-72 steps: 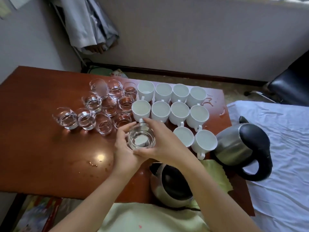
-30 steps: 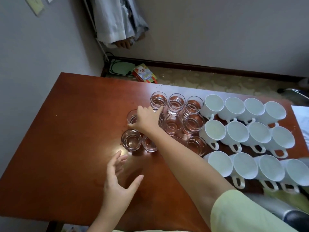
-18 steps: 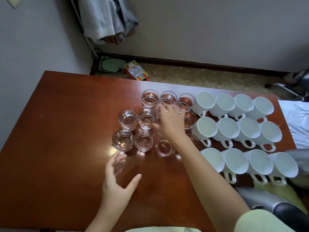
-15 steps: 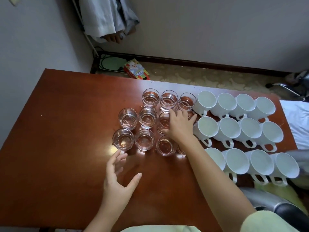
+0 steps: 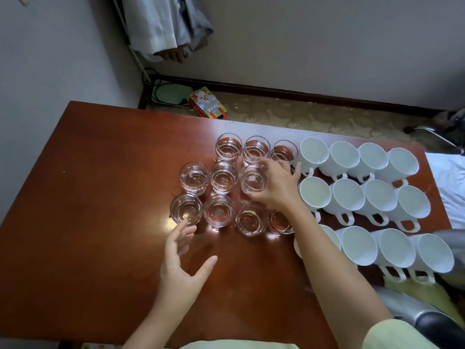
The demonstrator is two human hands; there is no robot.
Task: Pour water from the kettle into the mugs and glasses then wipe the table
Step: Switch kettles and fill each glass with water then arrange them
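Brown wood fills most of the view: it is the table, shiny and wide. At 5 o'clock, right by the person, a silver and black kettle peeks in at the corner, with a yellow cloth just beside it. I think the cloth waits there for wiping.

At 6 o'clock the left hand hovers over the wood with its fingers spread and holds nothing. It looks ready to help.

A bit farther, near the middle, the right hand curls around one small glass and seems to be lifting or sliding it. Maybe it is tidying the rows. More glasses stand close together around it, and they look like they have water in them. At 3 o'clock white mugs sit in three neat rows, handles mostly toward the person, easy to grab.

Far away, at 12 o'clock, are the floor, a small colorful box, a grey wall and hanging clothes.
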